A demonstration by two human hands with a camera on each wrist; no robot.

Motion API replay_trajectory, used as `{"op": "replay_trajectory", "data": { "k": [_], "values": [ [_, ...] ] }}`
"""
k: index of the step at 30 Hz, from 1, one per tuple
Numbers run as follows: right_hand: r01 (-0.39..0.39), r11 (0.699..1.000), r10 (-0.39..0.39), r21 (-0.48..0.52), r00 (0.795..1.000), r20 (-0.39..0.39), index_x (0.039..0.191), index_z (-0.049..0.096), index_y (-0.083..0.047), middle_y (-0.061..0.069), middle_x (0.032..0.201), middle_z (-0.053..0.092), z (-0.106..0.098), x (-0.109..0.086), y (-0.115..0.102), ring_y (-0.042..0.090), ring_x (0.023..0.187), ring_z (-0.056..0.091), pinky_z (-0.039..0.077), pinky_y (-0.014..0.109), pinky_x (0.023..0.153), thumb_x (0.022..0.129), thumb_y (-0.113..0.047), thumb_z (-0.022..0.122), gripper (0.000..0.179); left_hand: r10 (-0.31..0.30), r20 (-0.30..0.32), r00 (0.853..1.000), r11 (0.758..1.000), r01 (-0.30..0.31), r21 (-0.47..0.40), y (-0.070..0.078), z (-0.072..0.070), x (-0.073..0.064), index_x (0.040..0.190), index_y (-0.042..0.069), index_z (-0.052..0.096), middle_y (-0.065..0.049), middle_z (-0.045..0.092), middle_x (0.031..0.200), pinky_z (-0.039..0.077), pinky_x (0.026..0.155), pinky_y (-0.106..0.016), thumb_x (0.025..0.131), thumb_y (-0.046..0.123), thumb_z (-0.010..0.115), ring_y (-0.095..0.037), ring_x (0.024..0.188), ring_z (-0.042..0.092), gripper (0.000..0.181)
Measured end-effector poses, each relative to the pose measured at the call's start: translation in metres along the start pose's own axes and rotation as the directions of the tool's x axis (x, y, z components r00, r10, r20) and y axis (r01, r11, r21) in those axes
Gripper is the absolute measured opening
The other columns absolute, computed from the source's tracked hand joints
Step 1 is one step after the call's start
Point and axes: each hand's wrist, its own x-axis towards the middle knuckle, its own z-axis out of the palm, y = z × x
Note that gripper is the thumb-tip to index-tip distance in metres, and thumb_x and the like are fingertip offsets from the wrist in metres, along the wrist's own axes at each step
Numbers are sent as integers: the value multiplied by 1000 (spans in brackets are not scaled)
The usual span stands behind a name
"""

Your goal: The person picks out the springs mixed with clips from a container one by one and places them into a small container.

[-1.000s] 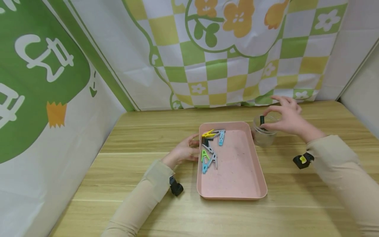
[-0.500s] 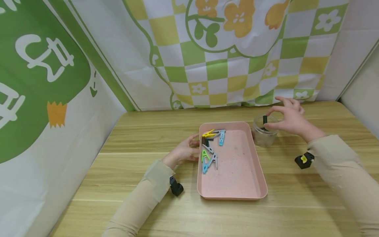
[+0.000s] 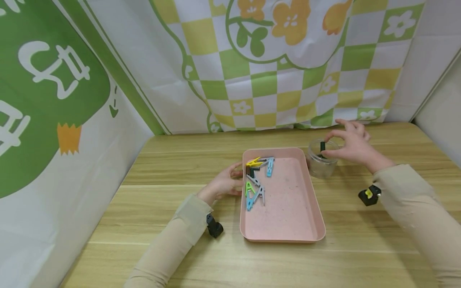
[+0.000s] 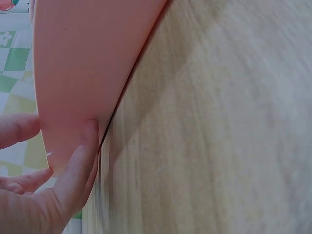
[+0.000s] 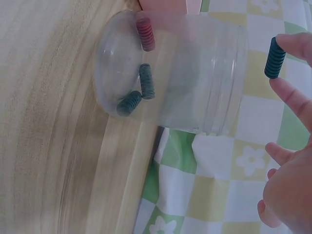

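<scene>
My right hand (image 3: 351, 147) pinches a dark green coil spring (image 5: 275, 57) end to end between thumb and a fingertip. The spring is just above the mouth of a clear jar (image 5: 190, 73). Inside the jar, the right wrist view shows a red spring (image 5: 146, 34) and two dark green springs (image 5: 146, 81). My left hand (image 3: 224, 184) rests against the left side of a pink tray (image 3: 288, 208); its fingertips touch the outer wall and rim. Along the tray's left side lie a yellow clothespin (image 3: 254, 162), blue, grey and green clothespins, and several springs (image 3: 251, 173).
The jar stands on the wooden table (image 3: 173, 216), close to the tray's upper right corner. Behind the table hangs a green and yellow checked cloth (image 3: 264, 86). A printed cloth (image 3: 108, 160) covers the left side.
My right hand has shifted slightly to the right with the spring pinched in it, then held nearly still. The left hand and the tray stay in place.
</scene>
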Motion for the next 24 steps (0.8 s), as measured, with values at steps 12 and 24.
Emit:
{"op": "replay_trajectory", "data": {
  "k": [12, 24],
  "values": [
    [-4, 1000, 4, 12, 1000, 0, 103, 62, -6, 27, 154, 8, 1, -1, -2, 57, 132, -3, 1, 74, 97, 80, -27, 74, 34, 5, 3, 1000, 1000, -5, 1, -1, 0, 2, 151, 17, 20, -20, 31, 149, 57, 84, -44, 89, -7, 55, -36, 112, 57, 75],
    [-15, 1000, 14, 24, 1000, 24, 104, 62, -6, 27, 154, 5, 3, 1, 2, 57, 132, -7, -2, 74, 97, 80, -29, 74, 35, -7, -2, 1000, 1000, 7, 4, 0, 0, 2, 151, 18, 20, -20, 32, 149, 57, 84, -44, 89, -8, 54, -36, 111, 57, 76]
  ]
}}
